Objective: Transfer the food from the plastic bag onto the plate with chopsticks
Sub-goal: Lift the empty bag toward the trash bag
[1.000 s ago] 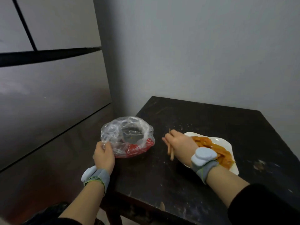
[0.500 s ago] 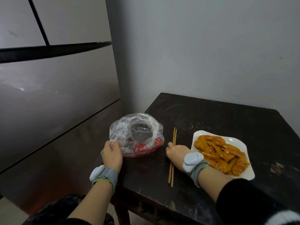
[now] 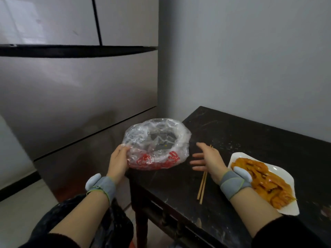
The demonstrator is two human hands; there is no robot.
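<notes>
L hand point(image 3: 118, 161) pinches near-L edge of clear plastic bag point(image 3: 157, 144) at L corner of table point(image 3: 250, 140) (resting or lifted, can't tell), R hand point(image 3: 207, 158) fingers spread, holding nothing, over chopsticks point(image 3: 202, 185) lying flat on tabletop, orange food point(image 3: 259, 178) heaped on white plate point(image 3: 288, 209) at R.

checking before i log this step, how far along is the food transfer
Done, apparently: orange food is piled on the plate, and the plastic bag looks empty, though crinkles could hide scraps. In hand: the left hand grips the bag's edge; the right hand is open above the chopsticks lying on the table. Left: probably just clearing the bag.
</notes>
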